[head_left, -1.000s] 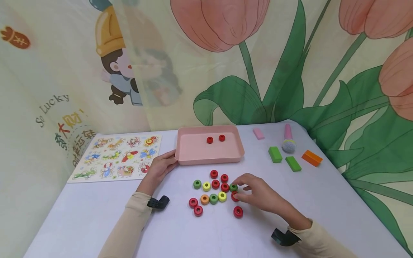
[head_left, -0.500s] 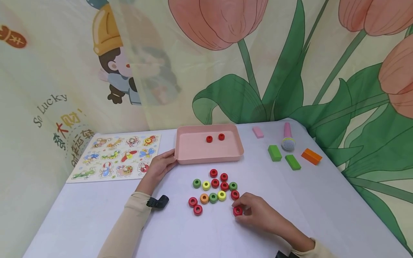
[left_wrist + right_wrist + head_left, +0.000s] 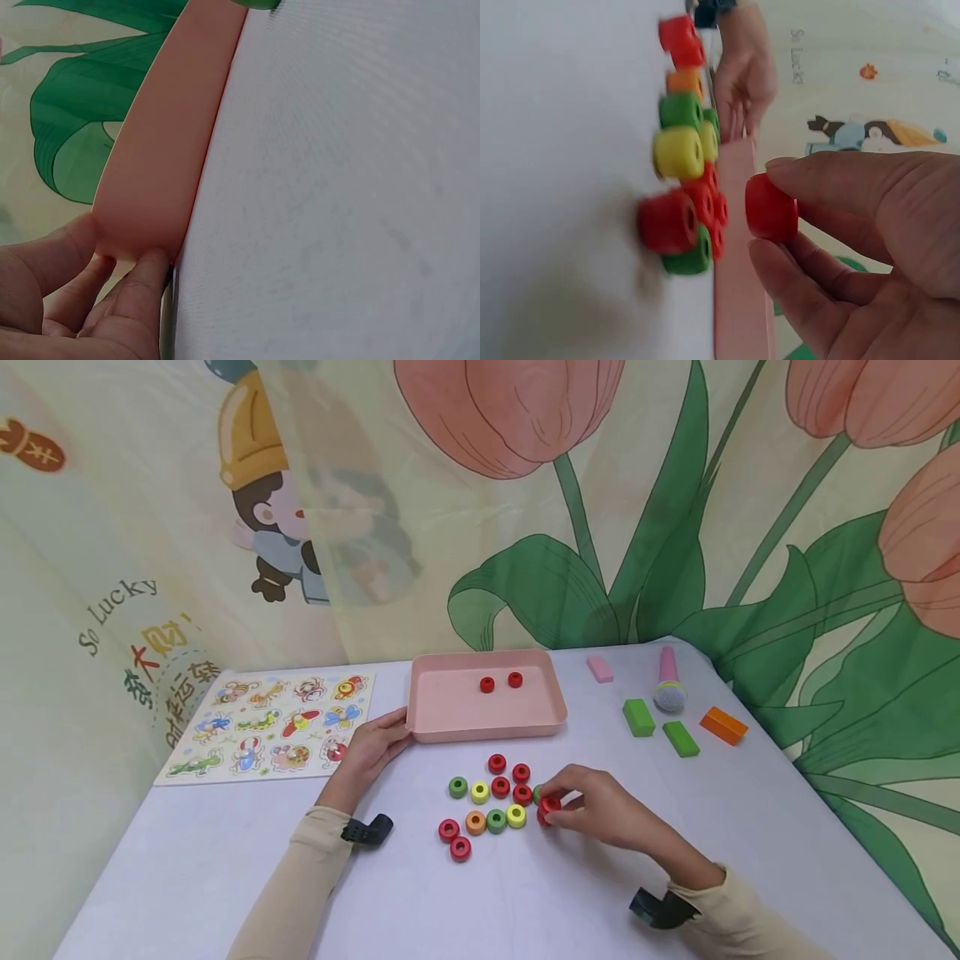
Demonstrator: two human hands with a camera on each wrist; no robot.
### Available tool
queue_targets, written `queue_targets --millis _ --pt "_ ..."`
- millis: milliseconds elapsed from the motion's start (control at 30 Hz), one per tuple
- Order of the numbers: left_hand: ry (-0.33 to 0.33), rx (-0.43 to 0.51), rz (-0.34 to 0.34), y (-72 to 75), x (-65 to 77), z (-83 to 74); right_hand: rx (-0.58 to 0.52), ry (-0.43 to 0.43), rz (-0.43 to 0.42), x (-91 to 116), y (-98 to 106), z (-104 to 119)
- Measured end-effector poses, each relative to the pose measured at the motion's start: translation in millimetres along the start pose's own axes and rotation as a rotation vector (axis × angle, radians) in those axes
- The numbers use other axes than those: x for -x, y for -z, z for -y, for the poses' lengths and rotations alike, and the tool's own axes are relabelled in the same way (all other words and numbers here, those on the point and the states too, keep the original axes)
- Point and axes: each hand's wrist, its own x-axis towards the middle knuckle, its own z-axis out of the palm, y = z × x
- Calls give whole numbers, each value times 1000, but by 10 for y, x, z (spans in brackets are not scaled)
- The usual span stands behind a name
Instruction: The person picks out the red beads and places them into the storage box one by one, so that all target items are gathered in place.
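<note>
With right hand (image 3: 600,806), pinching barrel-shaped red bead (image 3: 771,208) near loose beads (image 3: 516,816) between hands; with left hand (image 3: 375,746), gripping pink tray (image 3: 480,714) by corner.

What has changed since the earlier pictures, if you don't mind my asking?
The right hand has picked up the red bead nearest the person and moved it forward, toward the tray. The left hand still touches the tray's corner; the two beads inside stay put.

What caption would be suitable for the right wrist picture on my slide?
The right hand pinches a red bead above the white table, with other beads and a pink tray behind.
</note>
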Motion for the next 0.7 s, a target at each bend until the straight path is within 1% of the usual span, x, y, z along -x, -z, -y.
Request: queue_targets --millis 167,267,367,500,700 --pt "-5 7 10 4 -3 20 -2 17 -66 -303 201 -100" --pt "-9 -6 18 -1 -1 20 8 30 -90 -487 308 -171" --pt "-17 -14 9 -9 1 9 10 26 -103 -682 414 -215" --pt "-27 -15 8 -6 -1 -9 -15 -10 -97 -971 523 -250" --pt "-10 12 21 -2 -4 -19 -5 -89 -64 -1398 592 -273"
